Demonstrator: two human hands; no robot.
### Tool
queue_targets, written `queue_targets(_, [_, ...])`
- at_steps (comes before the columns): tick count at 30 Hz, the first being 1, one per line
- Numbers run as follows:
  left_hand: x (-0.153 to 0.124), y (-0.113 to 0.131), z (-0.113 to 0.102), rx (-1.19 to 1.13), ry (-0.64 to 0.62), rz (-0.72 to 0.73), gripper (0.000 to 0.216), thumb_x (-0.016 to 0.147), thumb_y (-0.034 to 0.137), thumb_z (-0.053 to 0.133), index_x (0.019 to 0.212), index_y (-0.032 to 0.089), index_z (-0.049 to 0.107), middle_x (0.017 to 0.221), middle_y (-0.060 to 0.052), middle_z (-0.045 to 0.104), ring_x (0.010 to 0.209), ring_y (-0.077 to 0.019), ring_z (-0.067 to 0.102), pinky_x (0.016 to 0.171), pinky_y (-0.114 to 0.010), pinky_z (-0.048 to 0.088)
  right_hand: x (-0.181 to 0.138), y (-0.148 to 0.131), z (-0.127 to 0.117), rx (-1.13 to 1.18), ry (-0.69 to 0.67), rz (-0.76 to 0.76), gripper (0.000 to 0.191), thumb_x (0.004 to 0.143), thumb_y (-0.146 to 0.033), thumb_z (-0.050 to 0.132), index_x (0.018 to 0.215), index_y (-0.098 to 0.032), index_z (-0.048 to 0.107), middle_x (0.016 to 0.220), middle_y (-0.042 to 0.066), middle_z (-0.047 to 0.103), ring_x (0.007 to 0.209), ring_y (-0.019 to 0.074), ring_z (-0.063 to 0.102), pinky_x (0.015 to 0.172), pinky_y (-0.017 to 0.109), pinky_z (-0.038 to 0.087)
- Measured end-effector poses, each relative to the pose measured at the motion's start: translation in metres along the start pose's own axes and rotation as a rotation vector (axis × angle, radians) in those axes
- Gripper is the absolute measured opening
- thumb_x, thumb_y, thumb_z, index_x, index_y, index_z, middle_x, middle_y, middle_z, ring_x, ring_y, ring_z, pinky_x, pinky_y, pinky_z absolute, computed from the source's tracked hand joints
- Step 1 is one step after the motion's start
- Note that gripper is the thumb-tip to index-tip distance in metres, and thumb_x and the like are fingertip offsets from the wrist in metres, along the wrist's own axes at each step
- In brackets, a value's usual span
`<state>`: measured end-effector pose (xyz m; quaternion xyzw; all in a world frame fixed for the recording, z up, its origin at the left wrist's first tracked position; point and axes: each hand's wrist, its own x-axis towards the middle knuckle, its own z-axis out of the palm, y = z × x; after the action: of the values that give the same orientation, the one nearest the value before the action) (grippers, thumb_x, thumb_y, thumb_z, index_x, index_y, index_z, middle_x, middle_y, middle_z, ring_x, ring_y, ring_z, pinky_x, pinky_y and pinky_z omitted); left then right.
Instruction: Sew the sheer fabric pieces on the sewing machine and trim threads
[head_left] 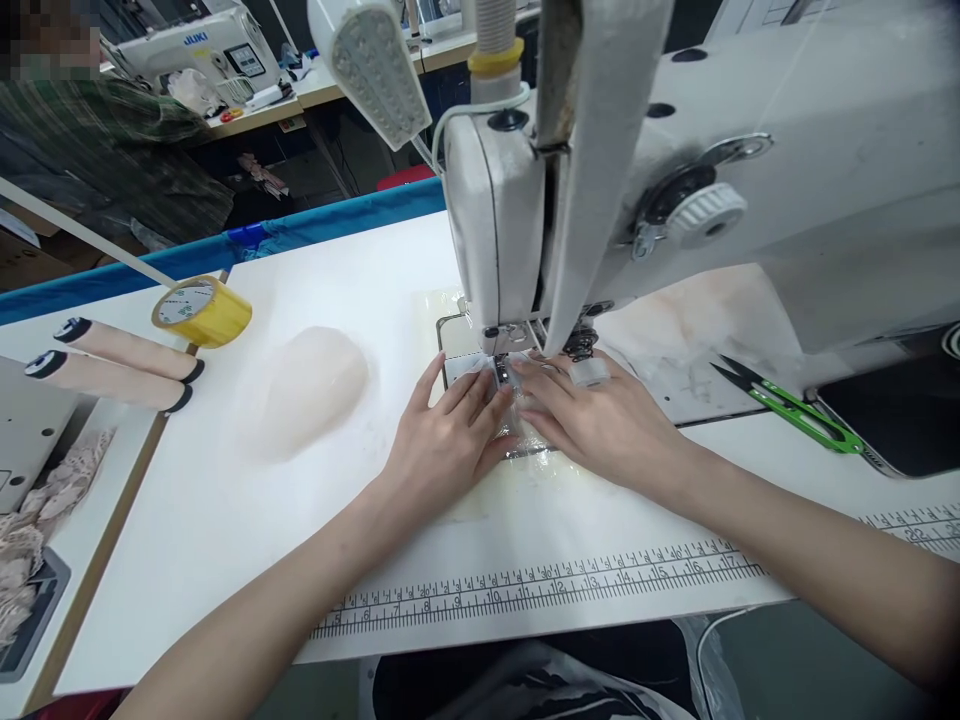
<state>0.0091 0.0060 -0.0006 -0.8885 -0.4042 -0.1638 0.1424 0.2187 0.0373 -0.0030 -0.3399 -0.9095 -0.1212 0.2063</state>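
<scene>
Pressing clear glossy sheet (527, 449) flat at presser foot (501, 368) | left hand (442, 445) spread, fingers down | right hand (604, 420) spread likewise

JUKI on the background sewing machine (196, 40), numbers 5 to 17 along the table-edge ruler (540, 585), 22 farther right

White worktable (225, 560) with blue edging (337, 225), another sewing station (191, 48) behind.

A small, glossy translucent piece (525, 447) lies flat on the machine bed (697, 400), tucked under the presser foot (501, 368).
</scene>
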Motion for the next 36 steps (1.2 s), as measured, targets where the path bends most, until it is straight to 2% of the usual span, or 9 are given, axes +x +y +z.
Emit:
queue_targets(6, [-0.004,-0.002,-0.002,-0.017,0.007,0.006,0.043,0.098,0.042,0.049,0.128,0.013,0.059,0.129,-0.014,0.065,0.121,-0.0254,0.061,0.117,-0.055,0.030,-0.001,0.000,-0.003,0.039,0.060,-0.038,0.026,0.096,-0.023,0.053,0.114,-0.009,0.063,0.112,0.013,0.071,0.098,0.0228,0.065,0.100,0.040,0.041])
queue_targets(10, [-0.009,-0.005,-0.010,-0.094,0.016,0.124,0.052,0.093,0.053,0.052,0.122,0.011,0.061,0.121,-0.013,0.069,0.117,-0.0269,0.062,0.112,-0.052,0.038,-0.005,0.001,-0.013,0.185,0.074,-0.165,0.019,0.097,-0.021,0.051,0.104,-0.013,0.066,0.107,0.007,0.073,0.091,0.0187,0.065,0.088,0.034,0.047])
queue_targets(12, [-0.011,-0.006,-0.012,-0.099,0.033,0.182,0.043,0.093,0.045,0.056,0.116,0.009,0.063,0.115,-0.012,0.071,0.110,-0.0245,0.066,0.105,-0.045,0.045,-0.008,0.002,-0.017,0.269,0.034,-0.211,0.026,0.096,-0.036,0.053,0.101,-0.014,0.066,0.104,0.008,0.072,0.094,0.0207,0.064,0.081,0.034,0.049])
queue_targets(15, [-0.012,-0.006,-0.011,-0.077,0.093,0.188,0.017,0.093,0.015,0.056,0.106,0.010,0.065,0.107,-0.009,0.074,0.100,-0.0193,0.069,0.100,-0.039,0.049,-0.009,0.003,-0.018,0.301,-0.029,-0.227,0.049,0.091,-0.055,0.056,0.109,-0.010,0.065,0.111,0.012,0.070,0.098,0.0253,0.063,0.077,0.037,0.050])
queue_targets(18, [-0.010,-0.004,-0.009,-0.114,0.118,0.128,0.017,0.091,0.009,0.055,0.105,0.011,0.064,0.104,-0.007,0.075,0.096,-0.0172,0.070,0.098,-0.037,0.050,-0.009,0.003,-0.014,0.211,0.006,-0.198,0.032,0.095,-0.030,0.057,0.117,-0.009,0.062,0.117,0.012,0.069,0.096,0.0217,0.064,0.076,0.035,0.051])
queue_targets(21, [-0.009,-0.001,-0.008,-0.139,0.100,0.090,0.026,0.091,0.015,0.057,0.116,0.009,0.060,0.111,-0.010,0.072,0.099,-0.0198,0.068,0.094,-0.037,0.051,-0.008,0.001,-0.010,0.147,0.123,-0.249,0.016,0.091,-0.009,0.058,0.103,-0.013,0.067,0.109,0.005,0.073,0.094,0.0173,0.065,0.077,0.032,0.051])
queue_targets(29, [-0.005,0.000,-0.004,-0.114,0.000,-0.010,0.033,0.095,0.026,0.052,0.124,0.012,0.060,0.111,-0.012,0.068,0.093,-0.0233,0.060,0.078,-0.038,0.052,-0.009,0.001,-0.011,0.191,0.194,-0.306,0.011,0.089,-0.010,0.063,0.095,-0.015,0.070,0.096,0.002,0.076,0.095,0.0165,0.068,0.091,0.035,0.054])
queue_targets(32, [-0.005,0.001,-0.004,-0.064,0.033,0.025,0.029,0.095,0.023,0.053,0.120,0.013,0.063,0.113,-0.010,0.069,0.096,-0.0229,0.061,0.082,-0.038,0.051,-0.009,0.001,-0.011,0.197,0.190,-0.299,0.011,0.089,-0.010,0.062,0.093,-0.017,0.070,0.095,0.002,0.076,0.094,0.0153,0.068,0.093,0.035,0.054])
queue_targets(36, [-0.008,0.004,-0.008,-0.004,0.054,0.052,0.026,0.095,0.019,0.053,0.117,0.013,0.065,0.121,-0.009,0.069,0.113,-0.0235,0.061,0.096,-0.039,0.048,-0.009,0.000,-0.011,0.196,0.187,-0.298,0.012,0.090,-0.010,0.061,0.091,-0.018,0.070,0.096,0.001,0.076,0.092,0.0143,0.069,0.094,0.034,0.055])
